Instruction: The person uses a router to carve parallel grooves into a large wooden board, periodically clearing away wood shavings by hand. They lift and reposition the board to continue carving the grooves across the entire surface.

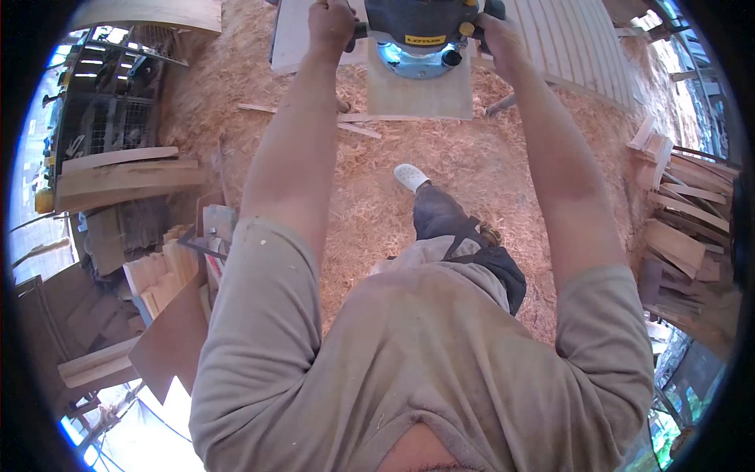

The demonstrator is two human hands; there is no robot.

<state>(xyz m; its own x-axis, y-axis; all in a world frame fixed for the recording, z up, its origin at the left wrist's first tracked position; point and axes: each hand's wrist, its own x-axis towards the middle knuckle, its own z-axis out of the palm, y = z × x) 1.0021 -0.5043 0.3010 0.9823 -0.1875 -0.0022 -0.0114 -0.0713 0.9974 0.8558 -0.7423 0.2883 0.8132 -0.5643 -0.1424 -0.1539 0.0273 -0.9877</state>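
Note:
A dark plunge router [421,27] with a yellow LOTUS label is at the top of the head view, cut off by the frame's edge. Its round clear-and-metal base glows with a bluish light and rests on a pale wooden board [421,101]. My left hand [332,30] is closed around the router's left handle. On the other side, my right hand [503,46] grips the right handle, with part of its fingers hidden. Both arms reach straight forward. The router's bit cannot be seen.
Wood shavings cover the floor [370,259], where a few thin offcuts [359,130] lie. A slatted wooden panel [570,47] stands at the upper right. Stacked lumber is on the left [126,181] and the right [684,236]. My foot in a white clog [409,178] is below the board.

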